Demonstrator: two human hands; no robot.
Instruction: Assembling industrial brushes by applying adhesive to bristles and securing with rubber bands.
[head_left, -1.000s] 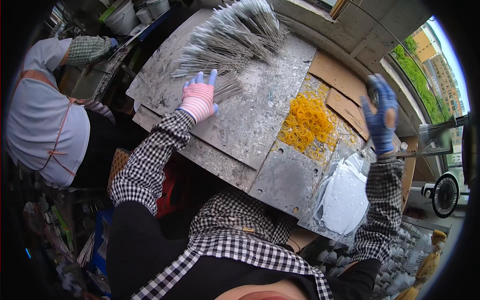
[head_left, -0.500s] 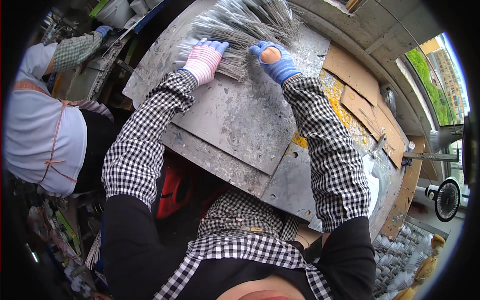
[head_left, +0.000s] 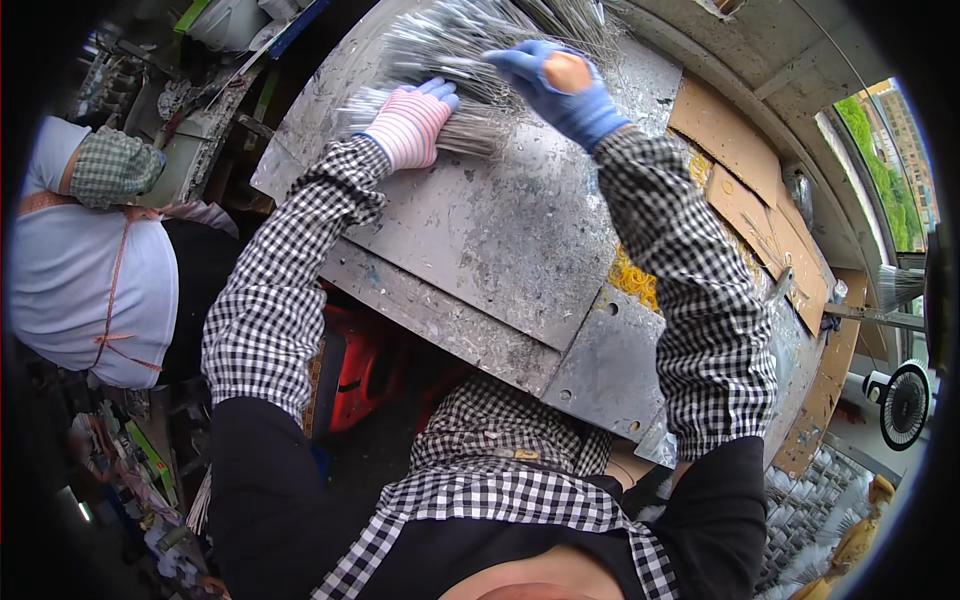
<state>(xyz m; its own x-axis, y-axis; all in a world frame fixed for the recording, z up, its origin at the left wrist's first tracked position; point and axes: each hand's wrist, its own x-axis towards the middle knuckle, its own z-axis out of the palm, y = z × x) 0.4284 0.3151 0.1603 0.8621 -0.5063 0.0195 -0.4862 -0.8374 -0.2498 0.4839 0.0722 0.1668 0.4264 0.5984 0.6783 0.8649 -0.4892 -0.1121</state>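
Observation:
My left hand [head_left: 410,126], in a pink-and-white striped glove with blue fingers, lies over a small bundle of grey wire-like bristles [head_left: 470,138]. Its fingers curve over the far side of the bundle, and the thumb is hidden. My right hand [head_left: 565,85], in a blue glove with a hole on the back, hovers above the right part of the bristles. Its fingers are drawn together and point left; anything between them is hidden or too fine to make out. Beyond both hands spreads a large heap of loose bristles [head_left: 450,40].
The stained metal worktop [head_left: 480,240] has overlapping plates and a front edge near my waist. Yellow rings [head_left: 632,280] and cardboard sheets [head_left: 735,140] lie to the right. A small fan [head_left: 905,405] stands far right. At the left a co-worker [head_left: 95,270] works by another bench.
My right hand has risen from the bristles and shifted slightly right, turning its fingers leftward. My left hand remains on the bundle. The co-worker's arm has drawn back toward the body.

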